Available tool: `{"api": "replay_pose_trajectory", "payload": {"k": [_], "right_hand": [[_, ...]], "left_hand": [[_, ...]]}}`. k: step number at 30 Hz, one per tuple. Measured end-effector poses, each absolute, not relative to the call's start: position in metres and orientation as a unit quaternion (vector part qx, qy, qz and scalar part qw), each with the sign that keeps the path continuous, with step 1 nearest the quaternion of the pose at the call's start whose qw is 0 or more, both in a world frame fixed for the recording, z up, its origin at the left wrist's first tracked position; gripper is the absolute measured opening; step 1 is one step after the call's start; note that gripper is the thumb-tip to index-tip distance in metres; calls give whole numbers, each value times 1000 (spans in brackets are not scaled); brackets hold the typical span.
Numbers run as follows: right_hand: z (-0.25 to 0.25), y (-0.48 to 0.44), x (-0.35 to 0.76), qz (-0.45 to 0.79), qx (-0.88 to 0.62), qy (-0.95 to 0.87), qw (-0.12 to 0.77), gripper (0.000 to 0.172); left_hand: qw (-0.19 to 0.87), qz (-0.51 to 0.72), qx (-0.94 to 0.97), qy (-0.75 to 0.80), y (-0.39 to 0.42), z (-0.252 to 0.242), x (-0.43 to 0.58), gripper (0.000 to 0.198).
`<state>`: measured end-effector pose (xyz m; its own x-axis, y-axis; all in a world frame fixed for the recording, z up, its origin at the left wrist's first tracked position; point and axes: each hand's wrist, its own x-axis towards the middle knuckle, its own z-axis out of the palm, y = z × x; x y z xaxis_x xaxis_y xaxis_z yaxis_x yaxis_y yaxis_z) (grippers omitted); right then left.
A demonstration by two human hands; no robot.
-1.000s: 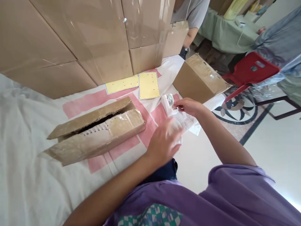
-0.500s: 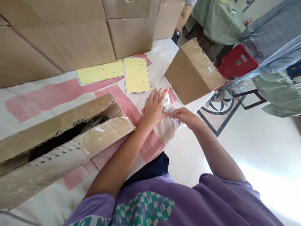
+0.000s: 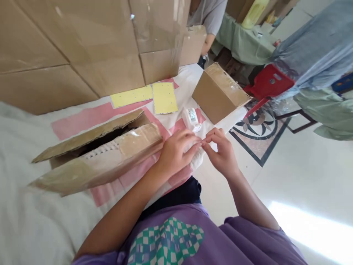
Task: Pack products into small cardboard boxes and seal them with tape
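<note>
My left hand [image 3: 178,151] and my right hand [image 3: 222,151] meet fingertip to fingertip over the near table edge. Both are closed in a pinch; whatever lies between the fingers is too small to make out. Just beyond them stands a small white rounded device [image 3: 188,120] with a greyish panel, touched by neither hand. Two yellow cards with scalloped edges and small dots, a long one [image 3: 129,98] and an upright one [image 3: 164,98], lie behind it. Left of my left hand is an open, worn cardboard box [image 3: 138,141] lying lengthwise.
Large taped cartons [image 3: 110,44] wall off the back. A smaller cardboard box [image 3: 212,97] stands at the right edge of the cloth-covered table [image 3: 78,123]. Another person's arm [image 3: 208,44] shows behind it. To the right are a red chair [image 3: 273,82] and a tiled floor [image 3: 303,173].
My left hand has come off the white device and moved toward me. My right hand has joined it, fingertips together. The camera view has shifted, so more of the other person shows.
</note>
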<state>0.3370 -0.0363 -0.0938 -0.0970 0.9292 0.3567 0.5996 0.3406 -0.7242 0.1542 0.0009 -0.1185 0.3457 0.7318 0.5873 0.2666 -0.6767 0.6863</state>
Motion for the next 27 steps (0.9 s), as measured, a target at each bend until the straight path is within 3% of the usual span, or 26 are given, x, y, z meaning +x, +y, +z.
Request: {"api": "replay_pose_trajectory", "payload": {"k": [4, 5, 8, 10, 13, 16, 20, 23, 27], "right_hand": [[-79, -31, 316, 263, -384, -813, 351, 11], [-77, -21, 312, 256, -365, -817, 365, 16], [-75, 17, 290, 200, -349, -800, 445, 38], [-76, 38, 267, 192, -309, -831, 421, 46], [-80, 50, 237, 228, -250, -891, 303, 45], [-87, 46, 222, 263, -251, -896, 256, 43], [-90, 40, 222, 290, -268, -881, 261, 43], [-91, 37, 223, 317, -297, -851, 295, 52], [-94, 34, 220, 337, -323, -824, 322, 68]], "left_hand": [[45, 491, 788, 368, -70, -99, 96, 12], [22, 511, 766, 390, -85, -95, 85, 16], [59, 545, 687, 476, -110, -85, 59, 18], [74, 535, 660, 522, -112, -76, 45, 16], [31, 528, 637, 561, -101, -64, 26, 11], [38, 534, 607, 587, -84, -56, 11, 10], [126, 467, 627, 611, -54, -55, 0, 12], [197, 412, 655, 602, -33, -60, -1, 13], [183, 384, 674, 603, -17, -67, 2, 15]]}}
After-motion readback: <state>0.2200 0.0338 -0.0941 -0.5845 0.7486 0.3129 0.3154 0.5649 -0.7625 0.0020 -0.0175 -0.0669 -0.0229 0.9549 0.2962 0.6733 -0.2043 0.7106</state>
